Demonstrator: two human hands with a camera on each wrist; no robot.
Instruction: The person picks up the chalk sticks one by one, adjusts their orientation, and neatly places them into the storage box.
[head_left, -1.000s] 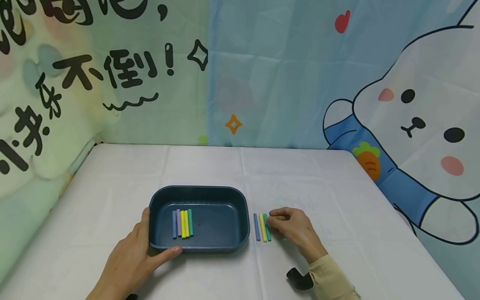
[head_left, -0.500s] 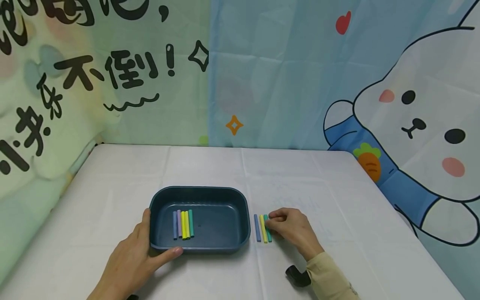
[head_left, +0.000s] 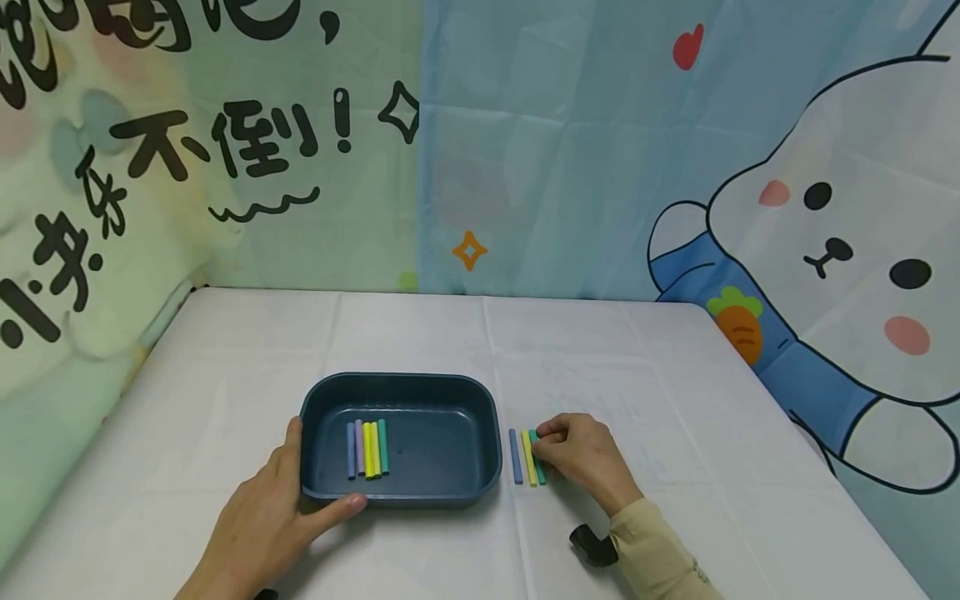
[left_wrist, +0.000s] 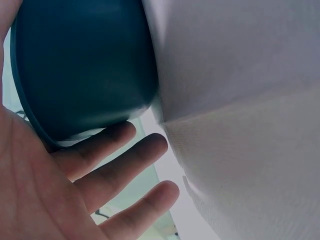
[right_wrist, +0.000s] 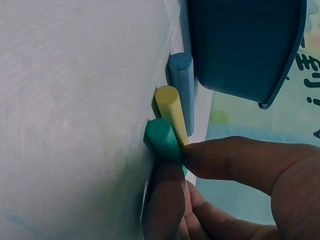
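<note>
My left hand (head_left: 266, 512) rests at the near left corner of a dark blue tray (head_left: 465, 502), its thumb along the front rim and its extended fingers against the left side. In the left wrist view, three fingers (left_wrist: 122, 177) spread beside the tray's outer wall. Beyond the tray's right side, my right hand (head_left: 588, 458) pinches a green chalk stick (right_wrist: 162, 140) between thumb and finger. That stick lies low at the cloth, right beside a yellow chalk stick (right_wrist: 171, 107). A blue chalk stick (right_wrist: 182, 90) is leftmost of the row, nearest the tray.
Inside the tray, toward its left, lie a blue stick (head_left: 351, 450), a purple stick (head_left: 359, 447), two yellow sticks (head_left: 372, 450) and a green stick (head_left: 383, 447). White cloth (head_left: 420, 333) covers the table. A black object (head_left: 592, 547) is at the right sleeve. Printed curtains (head_left: 562, 167) stand behind.
The right forearm and the black object beside its sleeve have shifted slightly left. Both hands stay nearly where they were, and the chalk sticks keep their arrangement.
</note>
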